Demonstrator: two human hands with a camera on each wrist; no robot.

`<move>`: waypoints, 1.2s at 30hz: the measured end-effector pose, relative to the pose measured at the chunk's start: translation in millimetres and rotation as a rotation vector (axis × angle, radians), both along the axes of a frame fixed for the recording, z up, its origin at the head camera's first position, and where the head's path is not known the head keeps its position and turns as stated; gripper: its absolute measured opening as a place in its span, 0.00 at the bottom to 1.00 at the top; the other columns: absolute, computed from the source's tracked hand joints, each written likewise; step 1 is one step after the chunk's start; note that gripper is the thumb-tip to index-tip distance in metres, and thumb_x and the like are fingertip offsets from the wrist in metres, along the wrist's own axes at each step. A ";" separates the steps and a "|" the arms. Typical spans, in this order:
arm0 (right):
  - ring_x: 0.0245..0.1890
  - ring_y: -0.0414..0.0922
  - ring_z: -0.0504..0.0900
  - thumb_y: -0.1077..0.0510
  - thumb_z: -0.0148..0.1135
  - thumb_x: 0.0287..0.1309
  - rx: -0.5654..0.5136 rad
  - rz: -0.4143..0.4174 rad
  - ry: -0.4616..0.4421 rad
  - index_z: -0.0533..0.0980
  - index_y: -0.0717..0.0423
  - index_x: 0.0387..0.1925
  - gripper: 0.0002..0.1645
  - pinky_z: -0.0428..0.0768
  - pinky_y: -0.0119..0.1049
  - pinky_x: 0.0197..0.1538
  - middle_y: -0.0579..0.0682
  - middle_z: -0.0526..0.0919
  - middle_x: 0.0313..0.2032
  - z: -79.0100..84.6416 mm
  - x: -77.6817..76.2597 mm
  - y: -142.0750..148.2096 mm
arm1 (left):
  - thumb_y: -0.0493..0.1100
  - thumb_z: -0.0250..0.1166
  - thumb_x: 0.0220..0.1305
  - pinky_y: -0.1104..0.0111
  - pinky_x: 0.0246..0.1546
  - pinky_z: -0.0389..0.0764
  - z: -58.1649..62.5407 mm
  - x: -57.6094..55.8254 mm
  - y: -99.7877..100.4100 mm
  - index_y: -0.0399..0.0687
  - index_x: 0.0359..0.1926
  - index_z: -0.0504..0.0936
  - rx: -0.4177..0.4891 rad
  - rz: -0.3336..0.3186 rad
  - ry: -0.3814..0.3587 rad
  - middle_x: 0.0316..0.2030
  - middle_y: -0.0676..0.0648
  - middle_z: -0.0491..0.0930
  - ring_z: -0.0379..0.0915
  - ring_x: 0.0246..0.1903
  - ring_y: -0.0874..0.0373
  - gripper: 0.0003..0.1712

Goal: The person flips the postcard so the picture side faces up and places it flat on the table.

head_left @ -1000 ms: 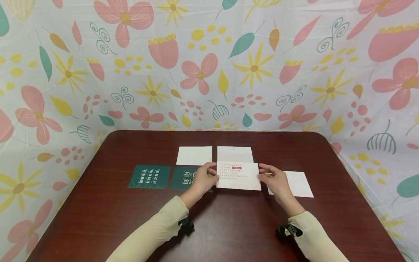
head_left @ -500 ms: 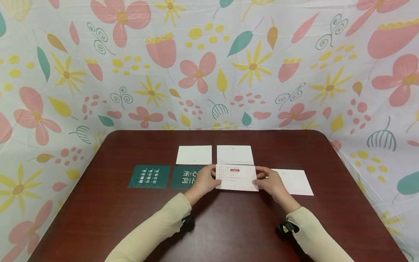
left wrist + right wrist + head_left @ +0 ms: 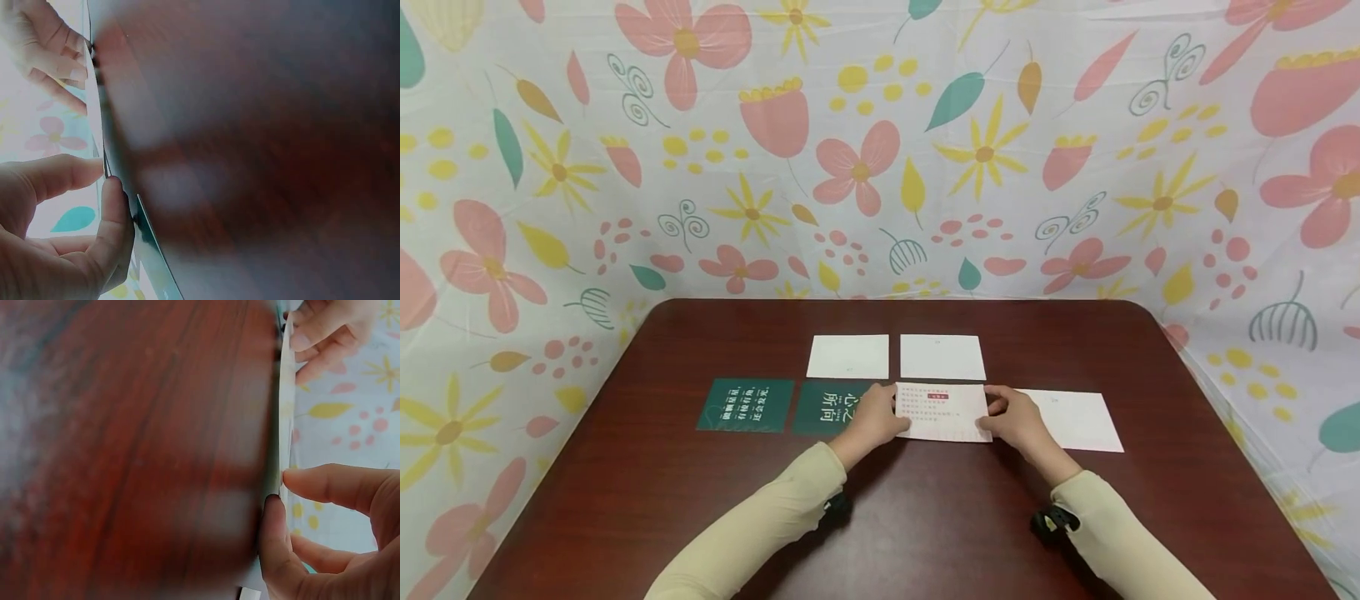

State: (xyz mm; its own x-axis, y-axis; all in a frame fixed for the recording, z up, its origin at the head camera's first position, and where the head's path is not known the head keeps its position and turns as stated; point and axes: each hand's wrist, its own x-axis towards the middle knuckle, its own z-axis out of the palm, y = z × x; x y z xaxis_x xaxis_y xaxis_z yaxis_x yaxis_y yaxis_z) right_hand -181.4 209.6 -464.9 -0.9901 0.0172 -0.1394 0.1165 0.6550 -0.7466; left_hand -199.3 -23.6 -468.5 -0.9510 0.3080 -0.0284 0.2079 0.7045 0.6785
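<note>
A white card (image 3: 943,414) with red printed text and a small red label lies between my two hands, just above the table. My left hand (image 3: 874,415) pinches its left edge between thumb and fingers. At the opposite edge, my right hand (image 3: 1017,418) pinches it the same way. In the left wrist view the card (image 3: 95,112) appears nearly edge-on, thumb on one face and a finger under the other. The right wrist view gives a similar edge-on look at the card (image 3: 286,406). Left of the held card is a green card (image 3: 827,404) with white characters, partly behind my left hand.
Another green card (image 3: 747,405) lies farther left. Two white cards, the left one (image 3: 848,357) and the right one (image 3: 942,357), form a back row. A third white card (image 3: 1078,419) sits at the right, partly behind my right hand. Behind the dark wooden table (image 3: 925,517) hangs a floral cloth (image 3: 880,150).
Both hands have lowered the printed card toward the table and slightly nearer to me. More of the white back-row card and of the green card beside my left hand now shows.
</note>
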 end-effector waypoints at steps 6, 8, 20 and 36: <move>0.25 0.46 0.72 0.66 0.68 0.42 0.071 0.018 0.043 0.71 0.74 0.56 0.36 0.70 0.34 0.27 0.55 0.79 0.27 -0.9 -4.1 -0.8 | 0.35 0.71 0.50 0.56 0.38 0.77 -2.0 -1.4 2.8 0.33 0.41 0.80 -0.063 -0.018 0.039 0.39 0.35 0.75 0.71 0.37 0.49 0.17; 0.24 0.45 0.72 0.66 0.68 0.41 0.092 0.025 0.052 0.71 0.74 0.56 0.36 0.70 0.34 0.27 0.55 0.78 0.26 -0.3 -4.8 -1.2 | 0.35 0.72 0.49 0.57 0.38 0.77 -1.6 -1.6 3.9 0.32 0.40 0.79 -0.083 -0.016 0.035 0.40 0.34 0.74 0.71 0.36 0.49 0.16; 0.22 0.43 0.70 0.66 0.66 0.37 0.167 0.078 0.084 0.74 0.75 0.50 0.32 0.69 0.35 0.29 0.51 0.75 0.23 0.5 -7.6 -2.1 | 0.35 0.71 0.47 0.61 0.35 0.77 3.3 -5.4 9.7 0.24 0.42 0.79 -0.207 -0.009 0.010 0.36 0.37 0.74 0.68 0.30 0.53 0.21; 0.22 0.44 0.69 0.66 0.66 0.40 0.195 0.101 0.063 0.73 0.75 0.50 0.31 0.67 0.35 0.27 0.51 0.74 0.23 0.4 -9.2 -3.9 | 0.31 0.68 0.48 0.68 0.19 0.73 5.5 -1.1 13.6 0.19 0.47 0.75 -0.181 0.024 -0.056 0.44 0.33 0.70 0.68 0.23 0.53 0.25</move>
